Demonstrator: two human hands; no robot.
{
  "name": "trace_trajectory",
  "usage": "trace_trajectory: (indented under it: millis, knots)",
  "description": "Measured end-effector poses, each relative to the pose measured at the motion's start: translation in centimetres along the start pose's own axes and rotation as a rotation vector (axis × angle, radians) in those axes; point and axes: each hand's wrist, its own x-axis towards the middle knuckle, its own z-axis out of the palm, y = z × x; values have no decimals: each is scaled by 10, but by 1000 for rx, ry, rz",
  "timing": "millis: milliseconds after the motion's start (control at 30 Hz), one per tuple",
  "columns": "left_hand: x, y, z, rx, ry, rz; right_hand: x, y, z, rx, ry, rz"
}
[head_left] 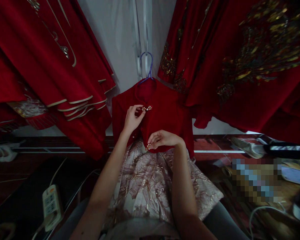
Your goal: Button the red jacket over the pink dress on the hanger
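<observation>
A red jacket (168,110) hangs on a purple hanger (151,66) in front of me. My left hand (133,119) is at its upper front, thumb and fingers pinching one end of a beaded flower clasp (149,108). Lower down, by the front hem, my right hand (163,138) has its fingers closed on a second small beaded ornament (147,147). Below the jacket spreads a pale, shiny floral-patterned skirt (145,180), partly behind my forearms. Whether the clasp halves are joined I cannot tell.
Red garments with cream piping (85,80) hang at left, and red gowns with gold sequins (260,46) at right. A power strip (50,203) lies on a dark surface at lower left. A phone (296,174) and cables are at lower right, near a person's shoe (247,147).
</observation>
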Motion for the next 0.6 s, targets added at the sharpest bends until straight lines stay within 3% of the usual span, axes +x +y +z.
trace_trajectory:
  millis: [100,233,600]
  knots:
    - [18,14,-6,329,-99,228,-6,2,-4,9,1,-14]
    - [33,23,-14,489,-195,384,-10,4,-7,15,2,-24]
    - [42,24,-9,481,-315,384,-15,4,-10,-9,36,-41]
